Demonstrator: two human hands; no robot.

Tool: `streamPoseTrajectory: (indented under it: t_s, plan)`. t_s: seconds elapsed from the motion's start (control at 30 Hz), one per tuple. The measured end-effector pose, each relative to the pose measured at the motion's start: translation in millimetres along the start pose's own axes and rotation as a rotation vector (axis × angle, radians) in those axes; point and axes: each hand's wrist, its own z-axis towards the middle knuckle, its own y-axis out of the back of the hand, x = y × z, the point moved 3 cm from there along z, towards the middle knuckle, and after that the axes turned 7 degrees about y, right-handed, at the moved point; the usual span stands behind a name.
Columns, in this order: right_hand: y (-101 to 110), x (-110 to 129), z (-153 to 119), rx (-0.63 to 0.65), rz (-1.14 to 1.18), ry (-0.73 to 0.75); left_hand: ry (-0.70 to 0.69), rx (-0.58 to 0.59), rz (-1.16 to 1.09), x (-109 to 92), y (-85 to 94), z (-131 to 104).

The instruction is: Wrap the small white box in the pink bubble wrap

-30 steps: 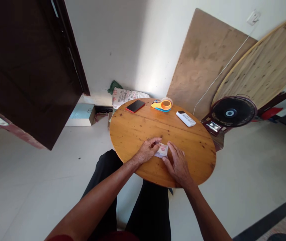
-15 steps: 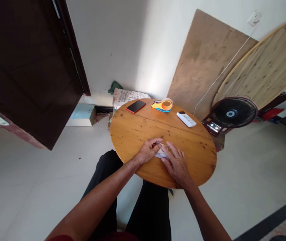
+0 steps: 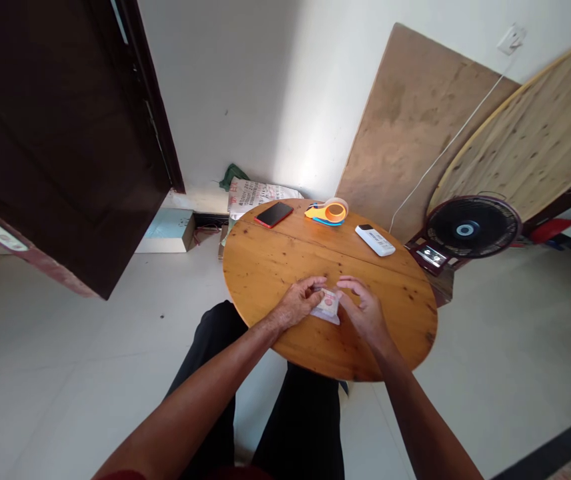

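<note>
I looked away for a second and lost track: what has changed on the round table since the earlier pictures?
The right hand, which lay flat over the small packet half a second ago, has drawn back to its right edge, so its printed face shows again. The left hand stays at its left edge. Phone, tape dispenser and remote have not moved on the table.

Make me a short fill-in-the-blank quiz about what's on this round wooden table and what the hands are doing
1. Both hands, the left hand and the right hand, touch a small packet lying on the ____ table.
2. The phone at the far edge has a ____ case.
3. The orange and blue tape dispenser lies between the phone and the white ____.
4. On the floor right of the table stands a black ____.

Missing words: round wooden; red; remote control; fan
</note>
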Motion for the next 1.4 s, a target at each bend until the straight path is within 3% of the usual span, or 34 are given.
streamPoseTrajectory:
  t_s: [0.17,0.3,0.53,0.83,1.0,1.4]
  plan:
    - [-4,2,21,0.023,-0.066,0.106,-0.021,0.013,0.032,-4,-0.2,-1]
    - [-6,10,23,0.095,-0.077,0.135,-0.031,0.074,-0.01,-6,-2.0,-1]
    - [-7,18,5,0.129,-0.225,0.214,-0.081,0.038,0.069,-6,-1.6,-2]
    - [-12,37,-28,0.145,-0.606,0.338,-0.11,-0.058,0.219,-1,2.4,2]
    - [-14,40,-31,0.083,-0.717,0.396,-0.11,-0.042,0.198,3,2.3,3]
    - [-21,27,-39,-0.088,-0.597,0.385,-0.113,-0.144,0.24,0,0.4,2]
